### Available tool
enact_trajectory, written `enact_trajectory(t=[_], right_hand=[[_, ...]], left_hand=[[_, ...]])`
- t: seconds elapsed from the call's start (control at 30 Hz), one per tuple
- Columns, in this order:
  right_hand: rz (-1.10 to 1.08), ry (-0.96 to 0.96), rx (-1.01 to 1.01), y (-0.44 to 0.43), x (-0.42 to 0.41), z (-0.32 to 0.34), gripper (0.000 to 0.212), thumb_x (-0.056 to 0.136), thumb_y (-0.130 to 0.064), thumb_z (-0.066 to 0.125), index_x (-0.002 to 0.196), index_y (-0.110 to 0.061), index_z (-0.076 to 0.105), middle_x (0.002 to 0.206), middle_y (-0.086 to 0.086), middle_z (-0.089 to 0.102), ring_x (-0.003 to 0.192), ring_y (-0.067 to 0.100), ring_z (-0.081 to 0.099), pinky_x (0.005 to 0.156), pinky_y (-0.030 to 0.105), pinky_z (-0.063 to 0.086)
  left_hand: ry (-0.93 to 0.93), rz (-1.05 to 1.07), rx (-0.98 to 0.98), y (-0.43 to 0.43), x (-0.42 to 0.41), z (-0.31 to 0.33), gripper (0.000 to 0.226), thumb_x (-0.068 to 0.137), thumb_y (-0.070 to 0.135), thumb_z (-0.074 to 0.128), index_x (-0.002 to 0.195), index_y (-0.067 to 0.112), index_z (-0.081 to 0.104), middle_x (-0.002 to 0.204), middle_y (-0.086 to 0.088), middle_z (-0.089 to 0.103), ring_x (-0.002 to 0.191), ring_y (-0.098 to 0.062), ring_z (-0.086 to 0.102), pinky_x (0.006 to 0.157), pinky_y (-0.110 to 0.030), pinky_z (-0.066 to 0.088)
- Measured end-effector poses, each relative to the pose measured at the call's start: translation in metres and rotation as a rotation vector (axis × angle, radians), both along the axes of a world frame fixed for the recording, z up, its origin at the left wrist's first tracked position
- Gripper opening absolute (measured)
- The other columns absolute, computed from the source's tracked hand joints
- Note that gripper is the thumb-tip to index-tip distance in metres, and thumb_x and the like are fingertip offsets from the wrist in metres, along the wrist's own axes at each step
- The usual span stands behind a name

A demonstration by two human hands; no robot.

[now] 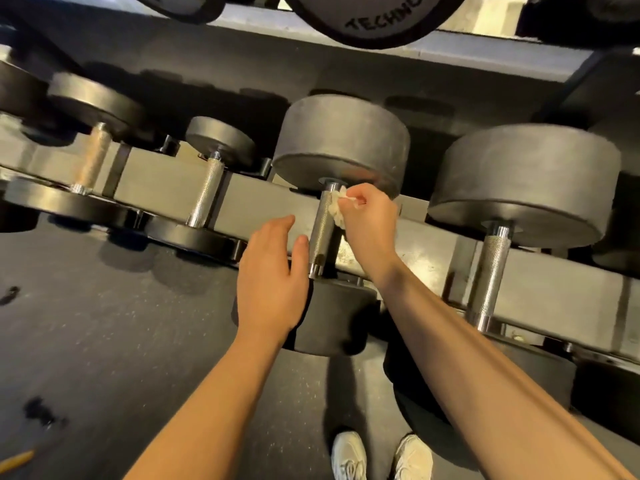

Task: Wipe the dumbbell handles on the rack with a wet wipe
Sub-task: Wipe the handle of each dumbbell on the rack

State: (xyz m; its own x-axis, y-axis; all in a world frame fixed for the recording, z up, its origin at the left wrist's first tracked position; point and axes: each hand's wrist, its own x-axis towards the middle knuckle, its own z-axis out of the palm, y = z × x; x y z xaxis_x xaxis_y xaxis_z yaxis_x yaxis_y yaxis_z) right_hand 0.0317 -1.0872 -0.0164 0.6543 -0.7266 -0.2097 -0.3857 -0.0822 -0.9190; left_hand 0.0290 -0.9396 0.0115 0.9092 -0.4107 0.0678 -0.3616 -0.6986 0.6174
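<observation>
Our right hand [372, 211] pinches the wipe [337, 206] against the far end of the middle handle [322, 230]. The handle runs near to far, so we wipe toward us. Left hand [273, 271] relaxed, beside the near end.

Reaches forward with both bare forearms. Holds left hand [273, 271] open, fingers straight. Pinches wet wipe [337, 206] in curled right hand [370, 216].

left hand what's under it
Under the left hand is the near black head of the dumbbell on whose handle the right hand holds the wet wipe. The head's left part is covered; whether the palm touches it cannot be told.
</observation>
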Motion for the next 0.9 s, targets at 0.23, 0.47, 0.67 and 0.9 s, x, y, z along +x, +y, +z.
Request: enact_trajectory(t=[0.23, 0.47, 0.67, 0.9], right_hand=[[0.160, 0.012, 0.050, 0.008, -0.019, -0.013, 0.010, 0.085, -0.013, 0.067, 0.085, -0.023, 0.064, 0.088, -0.008, 0.060, 0.080, 0.006, 0.057, 0.069, 0.020, 0.050], [0.077, -0.018, -0.040, 0.017, -0.016, -0.014, 0.007, 0.086, -0.012, 0.066, 0.087, -0.019, 0.064, 0.091, -0.005, 0.056, 0.076, 0.006, 0.055, 0.067, 0.012, 0.042], [0.029, -0.055, -0.061, 0.013, -0.009, -0.012, 0.015, 0.083, -0.013, 0.068, 0.080, -0.026, 0.060, 0.076, -0.009, 0.057, 0.071, 0.006, 0.055, 0.066, 0.017, 0.044], [0.000, 0.034, -0.040, 0.018, -0.004, -0.014, 0.006, 0.084, -0.017, 0.068, 0.089, -0.016, 0.070, 0.089, 0.003, 0.064, 0.078, 0.013, 0.060, 0.068, 0.023, 0.048]], left_hand=[[0.004, 0.007, -0.026, 0.001, 0.000, -0.002, 0.045, 0.095, 0.036, 0.035, 0.131, 0.014, 0.052, 0.125, 0.004, 0.056, 0.107, 0.011, 0.032, 0.092, -0.016, 0.027], [0.012, 0.018, -0.035, -0.001, -0.002, 0.000, 0.053, 0.092, 0.043, 0.028, 0.129, 0.014, 0.054, 0.122, 0.003, 0.057, 0.115, -0.005, 0.043, 0.095, -0.022, 0.032], [0.010, 0.030, -0.061, 0.000, -0.002, 0.000, 0.050, 0.093, 0.040, 0.029, 0.126, 0.013, 0.056, 0.120, 0.001, 0.058, 0.112, -0.008, 0.045, 0.096, -0.029, 0.039], [0.012, 0.030, -0.065, 0.000, -0.001, -0.001, 0.041, 0.096, 0.032, 0.036, 0.125, 0.012, 0.057, 0.118, 0.000, 0.059, 0.110, -0.007, 0.045, 0.094, -0.030, 0.038]])
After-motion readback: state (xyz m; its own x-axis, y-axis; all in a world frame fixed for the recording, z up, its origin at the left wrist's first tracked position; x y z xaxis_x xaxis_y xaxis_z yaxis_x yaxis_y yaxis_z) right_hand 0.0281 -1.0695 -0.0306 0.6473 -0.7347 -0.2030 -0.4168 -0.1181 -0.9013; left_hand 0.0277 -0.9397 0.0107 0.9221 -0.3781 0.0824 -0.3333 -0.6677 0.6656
